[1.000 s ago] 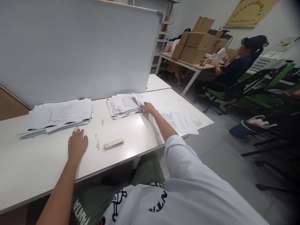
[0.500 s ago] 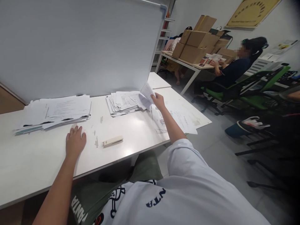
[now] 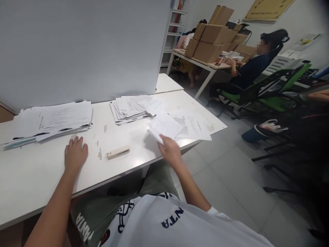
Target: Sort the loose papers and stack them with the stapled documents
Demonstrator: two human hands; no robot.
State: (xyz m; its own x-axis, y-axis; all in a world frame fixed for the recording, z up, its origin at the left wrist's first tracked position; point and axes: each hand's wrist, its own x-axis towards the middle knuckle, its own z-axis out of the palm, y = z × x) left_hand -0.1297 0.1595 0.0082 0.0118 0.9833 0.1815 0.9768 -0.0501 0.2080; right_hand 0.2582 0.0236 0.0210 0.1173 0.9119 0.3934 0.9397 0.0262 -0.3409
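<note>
My right hand (image 3: 170,150) pinches the near edge of a printed paper sheet (image 3: 166,126), which is lifted a little above the table's front right. Partly under it lie other loose printed sheets (image 3: 196,127). My left hand (image 3: 75,154) rests on the table with fingers stretched, holding nothing, just in front of a large paper stack (image 3: 65,116). Between my hands lies a cream stapler (image 3: 118,151). Behind it, by the board, sits a smaller, untidy paper stack (image 3: 130,108).
A white board (image 3: 82,48) stands upright along the back of the white table (image 3: 33,175). Cardboard boxes (image 3: 208,43) are piled on another table, where a person (image 3: 252,68) sits handling small packets. A blue bin (image 3: 250,134) stands on the floor at right.
My right hand has drawn the sheet from beside the smaller stack toward me and lowered it. My left hand stays flat on the table. The whole view has shifted slightly.
</note>
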